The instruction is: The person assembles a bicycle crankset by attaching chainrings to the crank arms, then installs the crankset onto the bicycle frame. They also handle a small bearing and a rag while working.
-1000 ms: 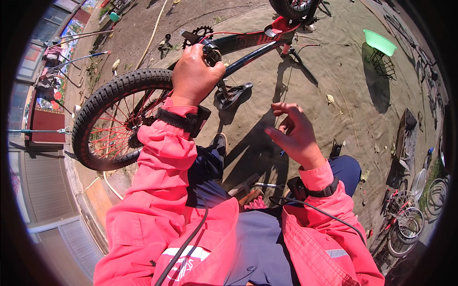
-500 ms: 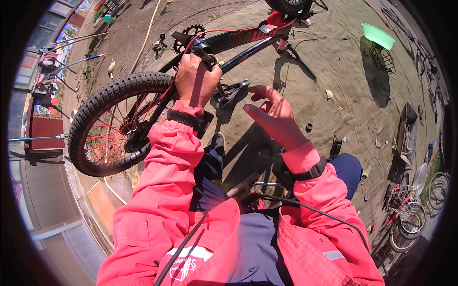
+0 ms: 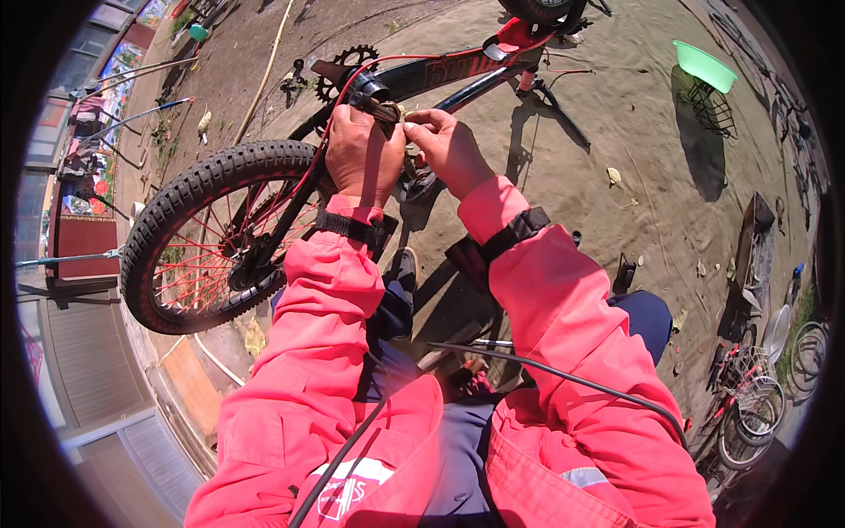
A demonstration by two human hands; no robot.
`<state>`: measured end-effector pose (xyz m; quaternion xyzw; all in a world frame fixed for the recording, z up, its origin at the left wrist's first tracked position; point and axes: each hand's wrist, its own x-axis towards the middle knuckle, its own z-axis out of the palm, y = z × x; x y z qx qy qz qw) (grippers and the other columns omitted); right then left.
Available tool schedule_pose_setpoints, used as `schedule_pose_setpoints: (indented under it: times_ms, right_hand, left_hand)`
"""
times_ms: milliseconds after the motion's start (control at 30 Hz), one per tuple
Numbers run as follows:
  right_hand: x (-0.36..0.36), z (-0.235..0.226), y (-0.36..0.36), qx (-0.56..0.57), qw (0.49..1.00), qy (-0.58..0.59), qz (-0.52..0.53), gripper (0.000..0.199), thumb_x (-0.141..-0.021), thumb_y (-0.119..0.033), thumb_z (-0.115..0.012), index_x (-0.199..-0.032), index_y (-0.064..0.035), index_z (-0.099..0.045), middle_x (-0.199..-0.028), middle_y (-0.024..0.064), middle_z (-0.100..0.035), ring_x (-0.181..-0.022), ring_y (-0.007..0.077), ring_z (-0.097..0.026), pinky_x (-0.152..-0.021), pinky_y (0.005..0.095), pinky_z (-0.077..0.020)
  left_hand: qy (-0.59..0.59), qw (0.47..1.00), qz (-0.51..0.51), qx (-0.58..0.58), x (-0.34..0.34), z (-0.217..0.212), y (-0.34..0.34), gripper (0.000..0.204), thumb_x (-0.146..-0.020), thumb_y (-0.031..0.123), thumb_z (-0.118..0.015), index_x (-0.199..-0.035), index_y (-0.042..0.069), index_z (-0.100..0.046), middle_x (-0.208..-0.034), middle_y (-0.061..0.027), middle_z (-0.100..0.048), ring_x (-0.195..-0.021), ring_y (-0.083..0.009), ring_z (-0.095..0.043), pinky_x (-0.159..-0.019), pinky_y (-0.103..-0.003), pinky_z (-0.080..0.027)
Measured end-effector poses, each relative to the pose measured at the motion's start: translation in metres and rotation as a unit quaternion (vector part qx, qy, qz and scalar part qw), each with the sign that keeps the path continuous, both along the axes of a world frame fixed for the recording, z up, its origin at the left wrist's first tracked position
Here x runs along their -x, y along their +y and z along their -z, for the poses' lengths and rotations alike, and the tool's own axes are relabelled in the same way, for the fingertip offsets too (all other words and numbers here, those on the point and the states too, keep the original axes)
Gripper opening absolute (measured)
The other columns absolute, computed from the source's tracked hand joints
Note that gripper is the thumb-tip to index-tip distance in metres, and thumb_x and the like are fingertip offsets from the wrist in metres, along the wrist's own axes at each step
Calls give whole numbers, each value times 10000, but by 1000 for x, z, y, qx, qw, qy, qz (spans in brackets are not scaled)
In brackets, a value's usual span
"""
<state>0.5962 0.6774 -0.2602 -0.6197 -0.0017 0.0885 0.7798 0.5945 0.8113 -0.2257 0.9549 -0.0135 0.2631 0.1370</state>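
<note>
Evidently, the left hand (image 3: 363,158) curls against the bottom-bracket shell (image 3: 366,86), the right hand (image 3: 451,151) bunched beside it (I can't tell if either clamps); slipping might scrape one on the chainring (image 3: 331,86).

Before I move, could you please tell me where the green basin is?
In the head view, the green basin is upper right, on a black wire stand, right of the right hand.
</note>
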Motion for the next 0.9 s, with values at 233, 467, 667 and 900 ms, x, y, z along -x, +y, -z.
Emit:
schedule_pose_setpoints:
  times_ms: [233, 467, 667, 900]
  right_hand:
    - [-23, -1, 10, -22, 1000, -1, 1, 217, -979, -150, -656, -1118, 12, -693, -854, 35, -695, -672, 80, -600, -595, 248, -492]
    - [-33, -3, 12, 10, 999, -23, 33, 186, -957, -131, -676, -1071, 10, -718, -856, 44, -731, -708, 84, -632, -622, 251, -505]
    - [-37, -3, 16, 16, 999, -18, 35, 183, -954, -126, -682, -1070, 12, -717, -869, 47, -737, -714, 80, -634, -628, 244, -506]
    - [-41, 6, 20, -62, 998, 16, 17, 145, -980, -103, -650, -1058, 10, -696, -818, 28, -697, -665, 78, -602, -591, 247, -510]
  left_hand:
    - [-16, 999, -13, 48, -5, 7, 2, 356, -830, 293, -787, -1069, 68, -651, -1025, -146, -655, -952, -359, -662, -809, -454, -544]
    - [2, 999, -19, 50, -7, 5, 9, 343, -851, 265, -756, -1099, 70, -620, -1015, -138, -678, -966, -355, -674, -814, -451, -544]
    - [50, 995, -33, 83, -2, -9, 8, 350, -852, 204, -719, -1096, 52, -520, -951, -172, -685, -852, -394, -694, -736, -487, -553]
    - [83, 967, 1, 242, 9, 11, 18, 323, -882, 200, -735, -1073, 11, -556, -967, -149, -713, -819, -304, -718, -683, -398, -566]
